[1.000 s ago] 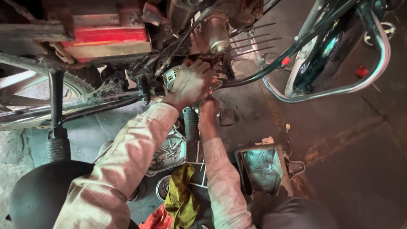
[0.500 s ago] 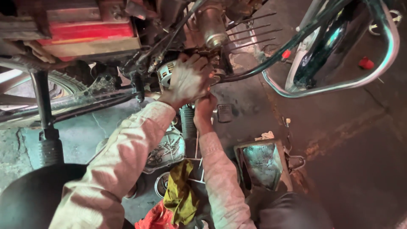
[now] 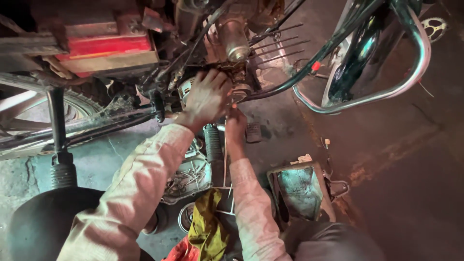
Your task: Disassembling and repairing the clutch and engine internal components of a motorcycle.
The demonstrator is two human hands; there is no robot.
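Observation:
My left hand lies over a small grey engine part on the underside of a motorcycle engine, fingers curled around it. My right hand reaches up just below and to the right of it, against the engine's underside. Its fingers are hidden, so its grip is unclear. A thin metal rod runs down beside my right wrist, and a small orange tip shows above that hand. Both arms wear pale long sleeves.
A red and cream box sits upper left above a wheel and a shock absorber. A chrome guard bar curves at right. On the floor lie a cover plate with bolts, a yellow cloth and a metal housing.
Both hands stay on the same spot at the engine. The view has shifted slightly, so the engine and hands sit a little lower in the picture.

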